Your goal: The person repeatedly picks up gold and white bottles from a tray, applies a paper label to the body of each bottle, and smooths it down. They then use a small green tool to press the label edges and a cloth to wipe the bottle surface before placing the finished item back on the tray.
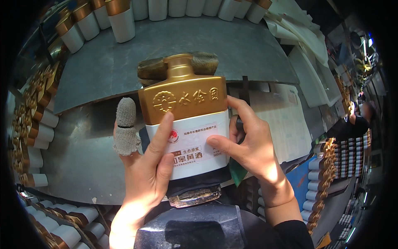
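In the middle of the view is a flat-shouldered bottle (pixel 186 93) with a gold upper part and neck and a white lower body. Its gold shoulder carries a raised emblem and characters; a printed label (pixel 199 137) with a red emblem lies on the white front. My left hand (pixel 146 168) holds the lower left side, thumb and a finger against the front. A grey knitted finger sleeve (pixel 126 124) covers one finger of that hand. Gripping the right side is my right hand (pixel 252 140), its thumb on the label's right part. A green pointed piece (pixel 238 172) shows below this hand.
Behind the bottle neck lies a worn brown roll-like block (pixel 205 63) on a grey table (pixel 186 37). A label sheet (pixel 276 121) lies right. White-and-gold bottles stand along the back (pixel 121 25), left (pixel 40 137) and right (pixel 315 186). A white tray (pixel 311 74) and a person (pixel 353 127) are farther right.
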{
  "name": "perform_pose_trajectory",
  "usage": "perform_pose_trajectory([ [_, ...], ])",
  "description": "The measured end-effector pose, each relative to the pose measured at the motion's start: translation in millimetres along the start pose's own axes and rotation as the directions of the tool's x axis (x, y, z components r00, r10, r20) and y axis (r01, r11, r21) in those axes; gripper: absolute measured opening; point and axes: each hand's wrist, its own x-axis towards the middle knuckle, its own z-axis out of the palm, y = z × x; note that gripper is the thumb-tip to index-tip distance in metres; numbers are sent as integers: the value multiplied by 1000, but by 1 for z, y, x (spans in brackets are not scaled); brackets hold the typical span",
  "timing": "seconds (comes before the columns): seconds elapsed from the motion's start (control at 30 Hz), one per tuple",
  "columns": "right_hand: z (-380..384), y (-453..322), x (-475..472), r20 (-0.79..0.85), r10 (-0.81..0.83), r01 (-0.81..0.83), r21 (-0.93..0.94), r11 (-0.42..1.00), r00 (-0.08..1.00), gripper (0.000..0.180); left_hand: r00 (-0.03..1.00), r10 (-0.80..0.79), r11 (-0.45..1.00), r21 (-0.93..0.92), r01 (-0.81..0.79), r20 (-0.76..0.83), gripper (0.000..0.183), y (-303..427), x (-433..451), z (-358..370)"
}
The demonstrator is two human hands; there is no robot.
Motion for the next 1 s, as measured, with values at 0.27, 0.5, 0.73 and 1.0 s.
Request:
perform_pose_trajectory([
  [0.27, -1, 1, -4, 50, 29, -32, 53, 998, 998, 76, 996, 54, 998, -18, -53, 69, 48, -6, -5, -5],
  [0.5, 1, 18, -10, -19, -166, 167, 93, 982, 986, 62, 997, 27, 989, -145, -15, 78, 47, -10, -7, 1],
  [0.73, 25, 39, -89, 155, -552, 573, -200, 795, 819, 49, 968, 251, 968, 35, -250, -26, 47, -23, -5, -9],
  [1.0, 54, 39, -98, 202, -356, 383, -116, 916, 912, 37, 928, 354, 919, 144, -368, 113, 53, -1, 7, -12],
])
